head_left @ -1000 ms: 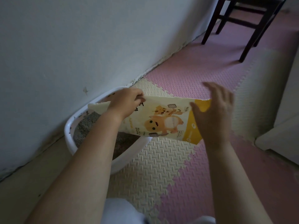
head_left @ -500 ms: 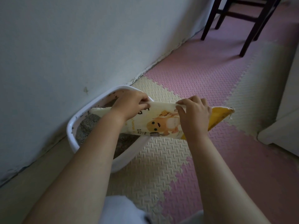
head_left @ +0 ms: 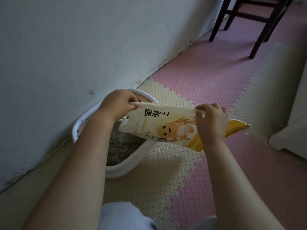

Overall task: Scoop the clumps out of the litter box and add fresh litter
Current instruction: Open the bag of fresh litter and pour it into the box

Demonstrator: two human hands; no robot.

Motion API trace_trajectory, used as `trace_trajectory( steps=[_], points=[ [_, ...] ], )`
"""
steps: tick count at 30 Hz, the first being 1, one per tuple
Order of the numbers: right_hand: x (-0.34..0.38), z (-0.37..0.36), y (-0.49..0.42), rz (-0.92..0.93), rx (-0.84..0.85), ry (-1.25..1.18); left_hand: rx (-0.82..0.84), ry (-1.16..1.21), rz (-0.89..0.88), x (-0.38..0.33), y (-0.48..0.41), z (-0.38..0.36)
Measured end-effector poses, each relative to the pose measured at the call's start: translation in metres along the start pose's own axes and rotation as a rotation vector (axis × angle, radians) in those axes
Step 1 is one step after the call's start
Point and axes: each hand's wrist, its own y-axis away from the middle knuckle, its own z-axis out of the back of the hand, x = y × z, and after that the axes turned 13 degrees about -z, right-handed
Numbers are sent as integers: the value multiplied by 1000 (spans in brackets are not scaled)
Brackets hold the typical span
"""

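Note:
A cream and yellow litter bag with a cartoon animal is held flat over the right side of the white litter box, which stands against the wall. My left hand pinches the bag's upper left edge above the box. My right hand grips the bag's upper edge further right, near its yellow bottom end. Grey litter shows inside the box under the bag's left end. My left forearm hides part of the box.
A white wall runs along the left. Pink and cream foam mats cover the floor. Dark chair legs stand at the top right. A white cabinet edge sits at the right. My knees are at the bottom.
My right hand has closed on the bag's upper edge after being open beside it. The bag has tilted so its printed face turns more upward, and its left end has risen a little.

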Motion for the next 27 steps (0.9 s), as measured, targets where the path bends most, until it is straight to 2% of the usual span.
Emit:
trace_trajectory(
  steps=[6,10,13,16,18,20,22,24,27],
  points=[
    [39,-8,24,277,155,-59,22,-111,-200,-35,-13,-6],
    [48,-16,32,302,151,-61,9,-127,-326,-50,-15,-10],
    [40,-13,25,255,149,-149,-34,-77,-330,-45,-15,-4],
    [26,-10,14,186,147,-218,-102,62,-221,-32,-7,14],
    [17,-6,6,150,150,-272,-90,103,-126,-21,1,24],
    [9,-3,0,127,165,-317,6,166,-3,-9,9,28],
    [2,1,-3,103,165,-340,172,228,121,8,17,20],
    [-2,4,-5,77,158,-359,313,170,206,28,23,0],
    [-7,12,-6,67,141,-383,333,170,274,44,29,-33]
  ],
)
